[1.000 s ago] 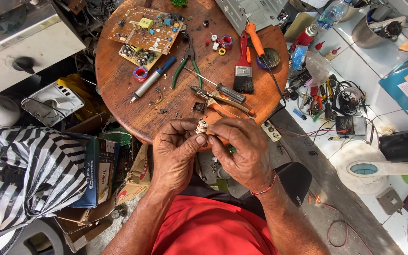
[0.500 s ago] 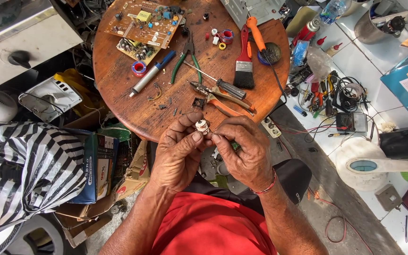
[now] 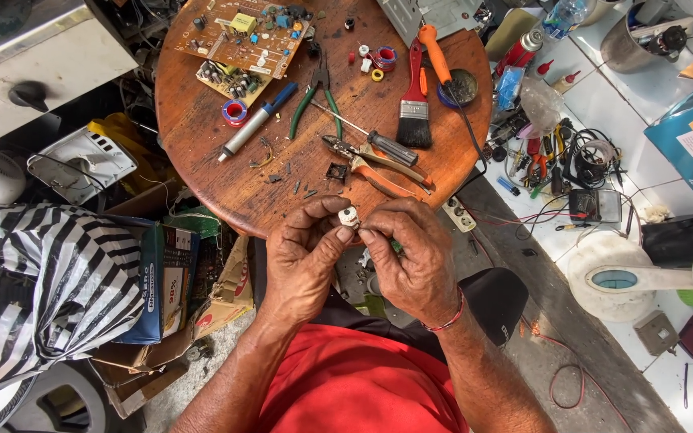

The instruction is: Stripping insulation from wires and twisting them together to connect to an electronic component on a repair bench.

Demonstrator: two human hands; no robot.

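Cluttered floor and white tiles surround one round wooden worktop (image 3: 202, 152), the largest thing in view, with a single striped bag (image 3: 38, 281) lying near left and one white fan base (image 3: 615, 281) at the right.

On the worktop, two circuit boards sit at the far left: a big brown one (image 3: 238, 36) and a smaller one (image 3: 230, 80) just beside it. One paintbrush (image 3: 415, 100) with a red handle lies right of centre, and one orange-handled tool (image 3: 436, 52) rests at the far right beside it. One pair of green-handled pliers (image 3: 320, 100) lies in the middle, one pair of orange-handled cutters (image 3: 374, 167) nearer, and one black-handled screwdriver (image 3: 382, 143) crosses between them. One blue-tipped grey pen-shaped tool (image 3: 254, 122) lies left of the pliers. Two tape rolls show: a red-and-blue one (image 3: 235, 111) at the left and another (image 3: 386, 56) at the far side.

Both hands meet at the near edge of the worktop. The left hand (image 3: 302, 261) and the right hand (image 3: 415, 261) share one small white part (image 3: 349, 216), pinched narrowly between thumb and fingers of each, held just above the worktop's near rim. One red bracelet (image 3: 447, 321) circles the right wrist.
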